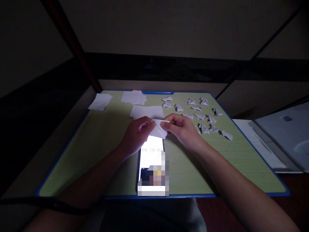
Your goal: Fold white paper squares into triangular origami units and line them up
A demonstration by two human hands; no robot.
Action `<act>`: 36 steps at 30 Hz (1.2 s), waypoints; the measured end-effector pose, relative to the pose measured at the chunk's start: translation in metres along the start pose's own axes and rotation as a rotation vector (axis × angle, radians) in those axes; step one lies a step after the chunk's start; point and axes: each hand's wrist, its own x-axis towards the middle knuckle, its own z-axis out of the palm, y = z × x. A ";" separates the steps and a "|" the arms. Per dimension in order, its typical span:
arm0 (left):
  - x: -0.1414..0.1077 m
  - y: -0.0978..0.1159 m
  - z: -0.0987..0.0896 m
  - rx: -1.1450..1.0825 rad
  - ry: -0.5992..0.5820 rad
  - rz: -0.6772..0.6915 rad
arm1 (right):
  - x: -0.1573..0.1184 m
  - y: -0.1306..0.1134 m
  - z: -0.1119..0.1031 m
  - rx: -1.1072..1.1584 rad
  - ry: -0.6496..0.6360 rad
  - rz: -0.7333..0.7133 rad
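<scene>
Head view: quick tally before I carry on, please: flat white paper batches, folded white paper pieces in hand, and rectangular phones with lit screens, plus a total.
Flat white paper batches: 3
Folded white paper piece held between left hand and right hand: 1
Rectangular phone with lit screen: 1
Total: 5

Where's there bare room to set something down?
Bare green table shows left, between the far-left paper stack and left forearm, and right, between the right forearm and folded papers. Crowded: among those papers, and centre, where left hand and right hand hold paper near the phone.
</scene>
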 end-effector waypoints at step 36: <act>-0.001 -0.005 -0.002 -0.019 -0.048 -0.015 | 0.002 0.007 0.003 0.137 0.038 -0.012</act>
